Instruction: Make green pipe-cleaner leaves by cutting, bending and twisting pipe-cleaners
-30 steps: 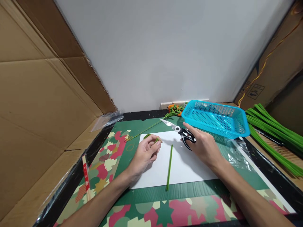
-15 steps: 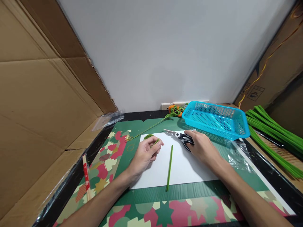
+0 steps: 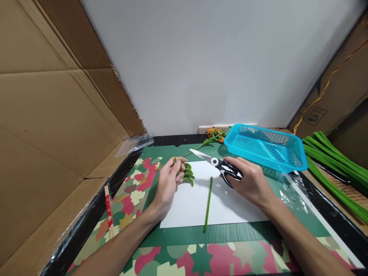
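My left hand point(image 3: 166, 184) is closed, pinching a short green pipe cleaner point(image 3: 175, 160) between thumb and fingers over the paper's left edge. Just right of those fingers, several curved green pipe cleaner pieces point(image 3: 189, 177) show, partly hidden by the hand; whether it touches them I cannot tell. My right hand point(image 3: 253, 180) grips black-handled scissors point(image 3: 214, 161) with a white pivot. Their blades point left toward the left hand and look nearly closed. One straight green pipe cleaner point(image 3: 208, 203) lies between the hands, across the near edge of the white paper point(image 3: 186, 211).
A blue perforated basket point(image 3: 267, 166) stands at the back right. Beside it lie an orange flower with a green stem point(image 3: 214, 136) and a bundle of green pipe cleaners point(image 3: 339, 165). Chopsticks in a red wrapper point(image 3: 108, 209) lie left. Cardboard point(image 3: 57, 115) walls the left side.
My left hand has moved left and up and turned, uncovering the curved green pieces. The scissors have come slightly left and tilted, still in my right hand. The camera view has shifted a little.
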Tool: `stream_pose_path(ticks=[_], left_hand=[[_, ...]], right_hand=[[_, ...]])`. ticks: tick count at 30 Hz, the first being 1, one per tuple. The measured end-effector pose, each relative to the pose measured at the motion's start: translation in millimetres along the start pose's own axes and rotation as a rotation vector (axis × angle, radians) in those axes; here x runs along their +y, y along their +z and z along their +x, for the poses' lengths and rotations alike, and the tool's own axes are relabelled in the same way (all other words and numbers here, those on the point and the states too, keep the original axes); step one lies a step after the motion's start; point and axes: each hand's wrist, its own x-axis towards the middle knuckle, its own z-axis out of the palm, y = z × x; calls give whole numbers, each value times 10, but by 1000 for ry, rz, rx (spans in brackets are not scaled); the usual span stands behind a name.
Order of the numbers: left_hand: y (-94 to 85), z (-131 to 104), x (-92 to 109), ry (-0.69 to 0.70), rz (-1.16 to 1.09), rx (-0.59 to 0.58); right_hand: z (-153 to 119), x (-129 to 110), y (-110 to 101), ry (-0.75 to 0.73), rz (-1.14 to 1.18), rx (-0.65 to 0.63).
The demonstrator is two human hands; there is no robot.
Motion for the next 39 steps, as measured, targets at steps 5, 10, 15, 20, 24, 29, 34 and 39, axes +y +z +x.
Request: stream_pose_path(ticks=[5, 10, 15, 20, 24, 29, 34, 39], left_hand=[[-17, 20, -10, 36, 15, 38], [13, -14, 5, 65, 19, 11], [21, -26, 5, 91, 22, -17], [18, -19, 2, 101, 35, -4], [14, -11, -3, 106, 50, -6], [5, -2, -21, 120, 60, -13], [4, 3, -24, 133, 60, -18], [1, 2, -6, 154, 99, -6]], right_hand=[[-27, -50, 11, -124, 21, -59], [-55, -66, 53, -169, 5, -80], [-66, -71, 39, -139, 3, -112], [-58, -70, 7, -109, -16, -144], [-54, -53, 10, -114, -19, -147], [-71, -31, 22, -121, -31, -156], [-66, -60, 11, -81, 41, -186], [21, -157, -84, 34, 326, -324]])
